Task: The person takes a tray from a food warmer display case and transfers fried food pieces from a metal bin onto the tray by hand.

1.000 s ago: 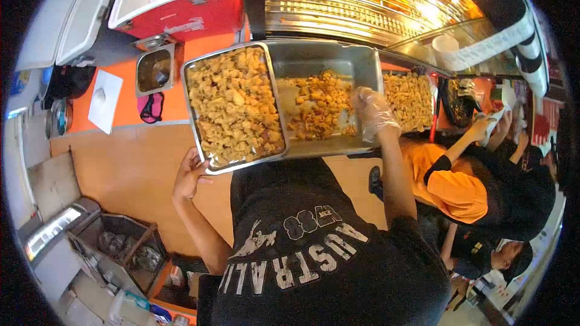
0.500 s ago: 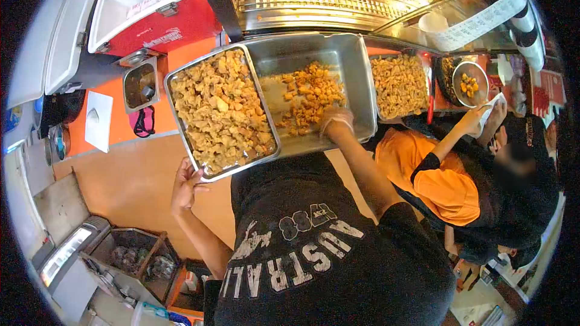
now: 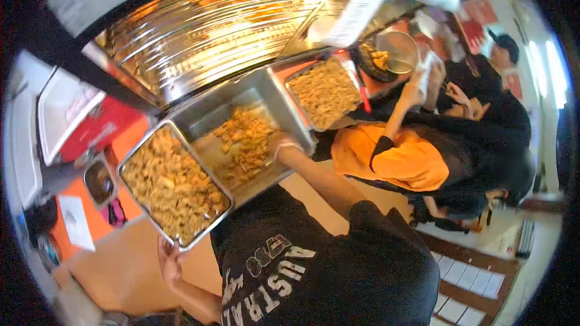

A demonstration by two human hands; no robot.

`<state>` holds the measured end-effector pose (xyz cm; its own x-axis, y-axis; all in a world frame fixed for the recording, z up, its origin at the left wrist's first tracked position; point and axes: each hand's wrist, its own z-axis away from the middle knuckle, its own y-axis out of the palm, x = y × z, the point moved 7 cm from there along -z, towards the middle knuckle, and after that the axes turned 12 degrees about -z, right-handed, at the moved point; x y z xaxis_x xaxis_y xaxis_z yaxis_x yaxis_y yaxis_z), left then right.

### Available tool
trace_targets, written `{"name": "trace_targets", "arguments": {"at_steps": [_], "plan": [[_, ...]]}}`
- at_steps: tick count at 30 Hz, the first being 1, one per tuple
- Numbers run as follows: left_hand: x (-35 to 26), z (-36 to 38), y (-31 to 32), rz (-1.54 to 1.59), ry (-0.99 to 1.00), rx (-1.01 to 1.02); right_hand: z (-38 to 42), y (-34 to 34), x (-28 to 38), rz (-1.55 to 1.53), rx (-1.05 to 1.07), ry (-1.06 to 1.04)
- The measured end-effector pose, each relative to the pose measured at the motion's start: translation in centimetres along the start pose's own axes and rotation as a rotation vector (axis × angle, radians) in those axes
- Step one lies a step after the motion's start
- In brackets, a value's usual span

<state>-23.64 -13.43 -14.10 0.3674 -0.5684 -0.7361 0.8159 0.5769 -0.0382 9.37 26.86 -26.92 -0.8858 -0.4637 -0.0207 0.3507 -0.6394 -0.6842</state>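
My left hand (image 3: 170, 259) grips the lower corner of a metal tray (image 3: 140, 204) heaped with golden fried pieces (image 3: 172, 187). This tray rests over the left side of a deep metal pan (image 3: 199, 118). Inside the pan, at its right side, is my right hand (image 3: 283, 147), in a clear glove, beside loose fried pieces (image 3: 244, 133). Its fingers are blurred and partly hidden, so what they hold does not show.
Right of the pan stands another tray of fried pieces (image 3: 325, 93), with a red-handled tool (image 3: 364, 93) beside it. A co-worker in orange and black (image 3: 393, 157) handles white paper near a metal bowl (image 3: 399, 51). A lit display case (image 3: 211, 30) rises behind.
The view has swung right and tilted, so the trays appear lower and further left. My left hand still grips the tray, and my right hand is still in the pan.
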Motion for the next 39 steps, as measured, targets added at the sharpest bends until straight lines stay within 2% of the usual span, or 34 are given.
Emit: {"name": "trace_targets", "arguments": {"at_steps": [1, 2, 4, 5, 6, 7, 9, 12, 13, 15, 17, 18, 21, 24, 25, 26, 28, 30, 32, 34, 35, 38, 39], "plan": [[0.2, -0.2, -0.1, -0.013, 0.014, 0.030, 3.4, -2.6, 2.8, 0.255, 0.218, -0.238], [0.6, -0.1, -0.5, 0.004, -0.018, 0.051, 4.3, -3.6, 2.8, 0.239, 0.210, -0.227], [-0.1, 0.1, -0.6, 0.016, -0.050, 0.065, 5.6, -5.9, 3.4, -0.222, -0.003, -0.142], [-0.6, 0.6, 0.0, 0.001, -0.065, -0.009, 6.1, -6.1, 3.2, -0.310, -0.007, 0.086], [-1.0, 0.8, 0.0, -0.012, -0.083, -0.084, 6.1, -5.8, 3.2, -0.319, -0.008, 0.087], [-1.3, 0.7, 0.2, -0.007, -0.058, -0.010, 5.8, -5.4, 3.8, -0.251, -0.016, 0.000], [-1.9, 0.8, 0.5, -0.023, -0.050, 0.001, 3.9, -3.3, 4.2, -0.187, -0.030, -0.089], [-2.1, 0.9, 0.7, -0.042, -0.047, 0.018, -3.3, 7.0, 3.2, 0.117, 0.201, -0.219], [-2.0, 0.7, 0.7, -0.012, -0.023, 0.053, -4.6, 8.4, 2.9, 0.119, 0.199, -0.226], [-2.3, 1.1, 0.9, 0.023, 0.000, 0.074, -4.3, 6.9, 1.6, 0.024, 0.053, -0.100], [-3.4, 1.6, 1.5, -0.062, -0.030, 0.000, 0.3, 0.2, 1.0, -0.250, -0.060, -0.022], [-2.6, 0.8, 1.1, -0.103, -0.024, -0.008, 1.9, -2.3, 0.5, -0.247, -0.058, -0.044], [-2.2, 1.1, 0.3, -0.188, -0.105, -0.049, 2.7, -3.6, -0.9, 0.133, 0.004, -0.219], [-2.0, 1.3, 0.1, -0.134, -0.144, -0.106, 3.0, -2.8, -1.5, 0.611, 0.048, -0.396], [-2.5, 1.2, 0.6, -0.120, -0.134, -0.042, 3.3, -3.1, -1.2, 0.628, 0.034, -0.410], [-2.7, 1.3, 1.0, -0.107, -0.117, 0.028, 4.4, -4.3, -0.1, 0.566, 0.009, -0.397], [-2.1, 0.9, 0.9, -0.082, -0.089, 0.039, 6.9, -8.1, 2.0, 0.119, -0.057, -0.353], [-2.2, 0.9, 1.0, -0.025, -0.079, 0.009, 6.5, -8.1, 1.9, -0.327, -0.087, -0.189], [-1.9, 0.6, 0.6, -0.021, -0.076, 0.023, 8.3, -9.3, 4.5, -0.346, -0.041, -0.114], [-1.7, 0.7, 0.6, -0.018, -0.079, 0.035, 7.8, -8.4, 4.2, -0.364, -0.175, 0.038], [-2.0, 0.8, 0.7, -0.011, -0.075, 0.034, 5.7, -6.1, 3.7, -0.325, -0.176, 0.069], [-2.4, 0.8, 0.8, -0.021, -0.066, 0.010, 2.2, -3.8, 2.6, -0.176, -0.109, -0.034], [-2.4, 0.9, 0.7, -0.044, -0.066, -0.004, 0.1, -1.9, 1.7, -0.159, -0.242, -0.114]]}}
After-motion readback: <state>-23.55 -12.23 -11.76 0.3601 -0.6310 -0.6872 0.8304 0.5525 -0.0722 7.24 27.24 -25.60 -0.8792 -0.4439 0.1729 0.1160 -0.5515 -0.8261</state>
